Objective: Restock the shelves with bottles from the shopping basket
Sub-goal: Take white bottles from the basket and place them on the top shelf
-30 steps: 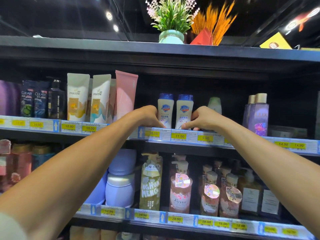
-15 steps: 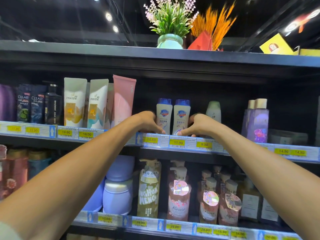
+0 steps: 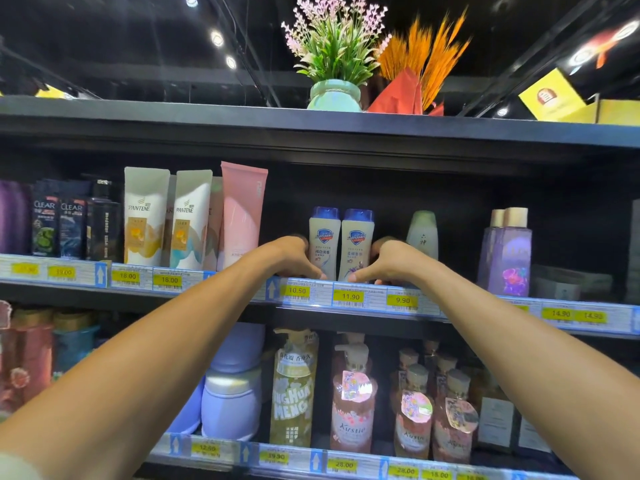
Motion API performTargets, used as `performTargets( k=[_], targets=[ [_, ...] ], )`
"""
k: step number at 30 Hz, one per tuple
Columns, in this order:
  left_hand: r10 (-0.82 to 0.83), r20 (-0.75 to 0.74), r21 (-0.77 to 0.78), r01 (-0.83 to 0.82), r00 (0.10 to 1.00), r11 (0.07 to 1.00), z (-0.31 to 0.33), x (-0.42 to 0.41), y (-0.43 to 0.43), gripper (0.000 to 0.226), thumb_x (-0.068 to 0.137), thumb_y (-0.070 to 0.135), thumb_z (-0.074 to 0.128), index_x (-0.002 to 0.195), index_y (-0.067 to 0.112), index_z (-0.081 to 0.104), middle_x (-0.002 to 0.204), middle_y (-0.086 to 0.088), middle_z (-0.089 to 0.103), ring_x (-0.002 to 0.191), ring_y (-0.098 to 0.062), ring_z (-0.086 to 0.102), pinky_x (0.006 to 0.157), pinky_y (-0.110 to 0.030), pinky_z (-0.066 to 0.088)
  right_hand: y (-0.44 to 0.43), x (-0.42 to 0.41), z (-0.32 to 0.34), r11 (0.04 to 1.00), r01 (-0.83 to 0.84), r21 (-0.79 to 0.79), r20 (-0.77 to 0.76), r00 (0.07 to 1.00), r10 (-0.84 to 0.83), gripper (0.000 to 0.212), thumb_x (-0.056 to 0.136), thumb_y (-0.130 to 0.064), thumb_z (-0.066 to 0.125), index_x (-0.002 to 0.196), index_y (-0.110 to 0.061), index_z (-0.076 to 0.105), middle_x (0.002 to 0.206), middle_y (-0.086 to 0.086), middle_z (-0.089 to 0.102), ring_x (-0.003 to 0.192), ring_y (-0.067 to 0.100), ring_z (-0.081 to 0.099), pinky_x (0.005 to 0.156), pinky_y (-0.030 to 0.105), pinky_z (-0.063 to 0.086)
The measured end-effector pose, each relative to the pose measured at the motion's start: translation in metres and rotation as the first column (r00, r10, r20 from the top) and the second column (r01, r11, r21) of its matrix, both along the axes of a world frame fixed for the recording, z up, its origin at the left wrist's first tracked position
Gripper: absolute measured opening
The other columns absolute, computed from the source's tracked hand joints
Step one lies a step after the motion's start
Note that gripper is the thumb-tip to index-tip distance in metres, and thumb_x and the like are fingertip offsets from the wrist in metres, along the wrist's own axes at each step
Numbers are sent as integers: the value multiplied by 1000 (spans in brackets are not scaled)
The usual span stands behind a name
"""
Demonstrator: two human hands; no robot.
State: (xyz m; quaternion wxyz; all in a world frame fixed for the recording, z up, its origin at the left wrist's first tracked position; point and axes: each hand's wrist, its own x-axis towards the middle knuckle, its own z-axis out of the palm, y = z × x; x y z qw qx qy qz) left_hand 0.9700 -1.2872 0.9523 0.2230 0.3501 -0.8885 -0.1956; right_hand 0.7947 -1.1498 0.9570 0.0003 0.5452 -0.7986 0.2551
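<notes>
White plastic w/ blue caps: left Safeguard bottle (image 3: 323,245) & right Safeguard bottle (image 3: 356,247) are seen upright, side by side, touching or v. nearly so, at front edge of upper shelf (image 3: 377,300). Price tags (image 3: 297,291) marked 10.50 & 11.90 are fixed on the rail just below them.

Left hand (image 3: 292,258) is set against outer side of left Safeguard bottle. Thumb is laid across the base at front; fingers are curled round the side toward the back, tips hidden. Right hand (image 3: 388,263) is set likewise against outer side of right Safeguard bottle: thumb at base front, fingers curled behind, tips not visible. The pair is bracketed between both hands. Both forearms are extended up from lower corners of view.

Adjacent stock, same shelf: green-capped bottle (image 3: 421,233) just beside right hand, set further back; pink tube (image 3: 242,216) near left hand, apart from it; Pantene tubes (image 3: 145,216) to its left; purple bottles (image 3: 509,251) well to the right. Lower shelf (image 3: 287,457) is stocked w/ pump bottles & jars. Potted plant (image 3: 334,95) is placed on top of the unit.
</notes>
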Motion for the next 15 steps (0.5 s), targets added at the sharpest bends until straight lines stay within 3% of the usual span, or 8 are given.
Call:
performTargets(
  k=[6,12,15],
  targets=[
    [19,-14,38,-18,1000,999,0,-2,-1,44,75,35,92,103,24,60,105,3,72,94,-17,70,90,-38,59,-7,-3,1,999,42,26,34,999,-43,56,77,-50,85,115,-15,65,102,4,74,95,20,70,96,40,57],
    [34,4,38,-34,999,999,1,-3,0,48,75,33,92,112,18,65,106,0,73,95,-18,71,93,-39,59,-10,-5,1,996,66,60,25,997,-68,53,76,-54,84,109,-14,71,93,4,74,89,20,69,84,34,55],
    [31,0,38,-31,1000,999,1,-3,1,43,76,33,91,106,22,62,103,2,72,93,-17,69,90,-38,58,-7,-2,2,997,59,56,39,997,-61,51,78,-52,84,109,-14,69,91,4,72,91,20,69,83,35,54]
  ],
)
